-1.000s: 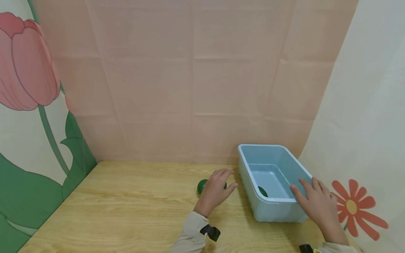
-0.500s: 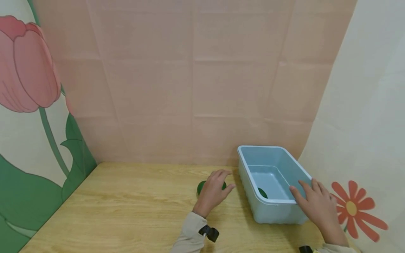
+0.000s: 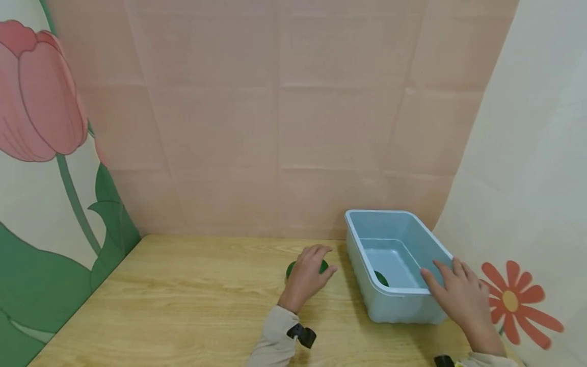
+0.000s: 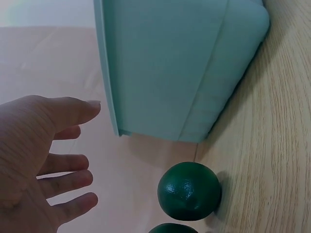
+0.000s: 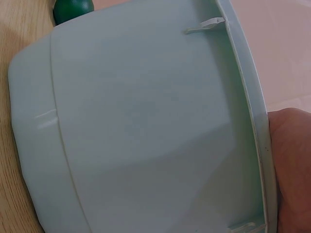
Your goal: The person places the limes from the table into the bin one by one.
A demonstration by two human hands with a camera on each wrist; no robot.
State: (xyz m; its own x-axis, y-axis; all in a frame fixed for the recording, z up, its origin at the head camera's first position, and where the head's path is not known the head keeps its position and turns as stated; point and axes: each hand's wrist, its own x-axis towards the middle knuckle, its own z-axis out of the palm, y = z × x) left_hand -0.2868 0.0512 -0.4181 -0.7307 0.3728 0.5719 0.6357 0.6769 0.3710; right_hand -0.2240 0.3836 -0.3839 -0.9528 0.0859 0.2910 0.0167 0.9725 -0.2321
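Note:
In the head view my left hand hovers over two round green fruits, lime-like, on the table; it hides parts of them. One fruit shows whole in the left wrist view, smooth with a small dimple, and a second fruit is cut off by the frame's bottom edge. My left fingers are spread, holding nothing and apart from the fruits. My right hand rests on the near right corner of a light blue plastic bin, thumb and forefinger over its inside. Another green piece lies inside, partly hidden by the near wall.
The wooden table stretches away to the left of the bin. A plain pinkish cloth hangs behind it. Flower-printed cloths stand at both sides, with a red flower close to my right hand.
My left hand has drifted slightly left above the fruits. The right hand and the bin have stayed where they were.

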